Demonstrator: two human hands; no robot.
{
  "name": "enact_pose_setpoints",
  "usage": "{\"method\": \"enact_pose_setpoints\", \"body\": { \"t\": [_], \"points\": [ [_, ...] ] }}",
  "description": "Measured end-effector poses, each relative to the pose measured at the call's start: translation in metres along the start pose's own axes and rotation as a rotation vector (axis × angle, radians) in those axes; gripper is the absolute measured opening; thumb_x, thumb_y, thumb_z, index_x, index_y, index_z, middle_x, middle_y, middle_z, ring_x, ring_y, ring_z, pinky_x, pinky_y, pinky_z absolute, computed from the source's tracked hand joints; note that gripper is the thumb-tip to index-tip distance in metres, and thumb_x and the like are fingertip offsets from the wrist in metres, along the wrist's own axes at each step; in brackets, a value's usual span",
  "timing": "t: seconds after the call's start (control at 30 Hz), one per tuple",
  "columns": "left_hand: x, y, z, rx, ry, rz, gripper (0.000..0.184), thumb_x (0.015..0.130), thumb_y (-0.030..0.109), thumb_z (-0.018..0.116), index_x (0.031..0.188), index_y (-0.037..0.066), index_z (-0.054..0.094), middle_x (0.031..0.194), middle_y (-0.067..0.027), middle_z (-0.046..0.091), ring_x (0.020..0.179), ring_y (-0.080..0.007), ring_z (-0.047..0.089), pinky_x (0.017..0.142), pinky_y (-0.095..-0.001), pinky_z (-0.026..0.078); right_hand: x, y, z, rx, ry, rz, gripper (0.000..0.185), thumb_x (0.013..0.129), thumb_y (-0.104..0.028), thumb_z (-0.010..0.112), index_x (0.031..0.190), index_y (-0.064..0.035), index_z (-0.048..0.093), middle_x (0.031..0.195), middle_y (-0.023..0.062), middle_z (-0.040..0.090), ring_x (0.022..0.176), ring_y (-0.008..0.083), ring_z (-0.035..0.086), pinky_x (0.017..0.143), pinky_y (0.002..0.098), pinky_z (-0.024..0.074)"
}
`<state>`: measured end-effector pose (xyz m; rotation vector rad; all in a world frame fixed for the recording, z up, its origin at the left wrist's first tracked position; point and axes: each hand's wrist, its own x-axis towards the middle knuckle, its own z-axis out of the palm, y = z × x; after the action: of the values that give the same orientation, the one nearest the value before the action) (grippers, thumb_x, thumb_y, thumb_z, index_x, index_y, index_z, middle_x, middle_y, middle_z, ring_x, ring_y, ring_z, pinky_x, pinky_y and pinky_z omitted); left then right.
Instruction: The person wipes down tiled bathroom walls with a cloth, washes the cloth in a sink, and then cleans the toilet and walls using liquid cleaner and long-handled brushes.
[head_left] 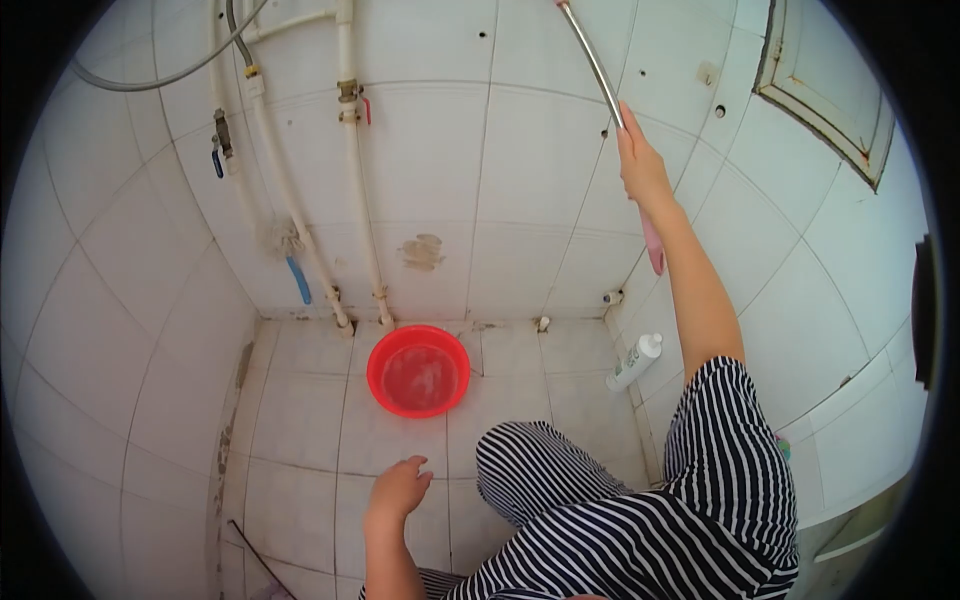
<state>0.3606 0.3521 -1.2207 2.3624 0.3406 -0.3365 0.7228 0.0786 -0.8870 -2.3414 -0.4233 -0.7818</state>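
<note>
My right hand (643,172) is raised against the tiled wall on the right, wrapped round a long-handled tool with a metal shaft (597,70) and a pink grip end (653,245). The shaft runs up and left past the top edge, so the tool's head is out of view and its kind cannot be told. Low over the floor, my left hand (400,486) holds nothing, its fingers apart and slightly bent. Just beyond it stands a red basin (418,411) with cloudy, foamy liquid inside.
A white bottle (636,362) stands on the floor by the right wall. Pipes with valves (348,100) run down the back wall, where a blue-handled scrubber (299,280) hangs. A framed panel (830,80) is at upper right. A thin dark rod (258,558) lies at lower left.
</note>
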Motion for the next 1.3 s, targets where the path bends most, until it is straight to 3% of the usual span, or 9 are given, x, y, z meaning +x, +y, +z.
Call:
{"method": "enact_pose_setpoints", "body": {
  "t": [0.07,0.13,0.37,0.57,0.67,0.73,1.0,1.13,1.3],
  "points": [
    [0.005,0.001,0.0,0.0,-0.022,-0.003,0.041,0.094,0.03,0.063,0.128,0.008,0.063,0.118,-0.0207,0.069,0.111,-0.0384,0.064,0.094,-0.0473,0.051,-0.012,0.008,0.016,0.053,-0.071,0.126,0.049,0.109,-0.036,0.034,0.158,-0.0308,0.031,0.099,0.0235,0.07,0.084,0.0419,0.067,0.076,0.0475,0.0511],
    [0.006,0.005,-0.001,-0.002,-0.04,-0.006,0.04,0.094,0.03,0.063,0.128,0.008,0.063,0.118,-0.0206,0.069,0.111,-0.0381,0.064,0.094,-0.0472,0.051,-0.04,0.062,0.057,-0.143,-0.019,-0.09,0.05,0.109,-0.035,0.035,0.158,-0.0301,0.029,0.094,0.0237,0.069,0.082,0.0414,0.066,0.075,0.0483,0.0512],
    [0.006,0.004,0.005,0.007,-0.071,0.005,0.042,0.094,0.028,0.062,0.13,0.007,0.063,0.113,-0.0182,0.072,0.108,-0.035,0.067,0.093,-0.0435,0.052,-0.194,0.159,0.077,-0.546,-0.552,-0.015,0.055,0.106,-0.028,0.046,0.156,-0.043,0.028,0.083,0.0206,0.066,0.077,0.038,0.066,0.068,0.0482,0.0516],
    [0.003,-0.01,0.011,0.037,-0.034,-0.019,0.041,0.094,0.028,0.062,0.129,0.007,0.063,0.112,-0.0182,0.072,0.107,-0.0364,0.066,0.092,-0.0447,0.052,-0.089,0.114,0.046,-0.565,-0.157,-0.226,0.049,0.106,-0.035,0.047,0.154,-0.0399,0.036,0.079,0.0187,0.066,0.07,0.0352,0.065,0.065,0.0464,0.0512],
    [0.0,-0.002,0.007,0.018,-0.004,-0.029,0.041,0.094,0.028,0.062,0.129,0.007,0.063,0.113,-0.0178,0.072,0.106,-0.0374,0.066,0.091,-0.0449,0.052,-0.077,0.068,0.068,-0.343,-0.177,-0.087,0.048,0.108,-0.036,0.038,0.156,-0.0364,0.032,0.089,0.0179,0.07,0.072,0.0422,0.066,0.066,0.0497,0.0515],
    [-0.001,0.001,0.006,0.016,-0.006,-0.028,0.041,0.094,0.028,0.062,0.129,0.007,0.063,0.114,-0.0178,0.071,0.105,-0.0373,0.067,0.091,-0.0448,0.052,-0.093,0.083,0.104,-0.196,-0.165,-0.097,0.051,0.107,-0.039,0.043,0.156,-0.0435,0.029,0.077,0.021,0.065,0.07,0.0387,0.065,0.067,0.0461,0.0508],
    [-0.009,0.01,-0.002,-0.038,-0.08,-0.098,0.04,0.095,0.025,0.059,0.13,0.006,0.061,0.123,-0.0205,0.067,0.112,-0.0376,0.064,0.094,-0.0467,0.051,-0.192,0.175,0.097,-0.691,-0.455,-0.271,0.05,0.109,-0.037,0.036,0.156,-0.0472,0.024,0.073,0.0192,0.064,0.073,0.0379,0.067,0.067,0.0485,0.0539],
    [-0.013,-0.004,0.005,0.012,-0.058,-0.077,0.041,0.094,0.026,0.061,0.13,0.007,0.062,0.119,-0.0195,0.069,0.106,-0.0363,0.066,0.091,-0.0447,0.052,-0.139,0.165,0.027,-0.741,-0.295,-0.059,0.049,0.108,-0.037,0.039,0.156,-0.0433,0.029,0.084,0.0182,0.069,0.076,0.0369,0.068,0.064,0.048,0.0533],
    [-0.016,0.007,0.007,0.013,-0.036,-0.074,0.041,0.094,0.027,0.062,0.13,0.007,0.063,0.117,-0.0194,0.07,0.102,-0.0357,0.068,0.089,-0.0433,0.053,-0.117,0.148,0.022,-0.277,-0.021,0.086,0.048,0.108,-0.041,0.037,0.156,-0.038,0.033,0.089,0.0238,0.07,0.077,0.0413,0.067,0.069,0.0494,0.0513]
  ]
}}
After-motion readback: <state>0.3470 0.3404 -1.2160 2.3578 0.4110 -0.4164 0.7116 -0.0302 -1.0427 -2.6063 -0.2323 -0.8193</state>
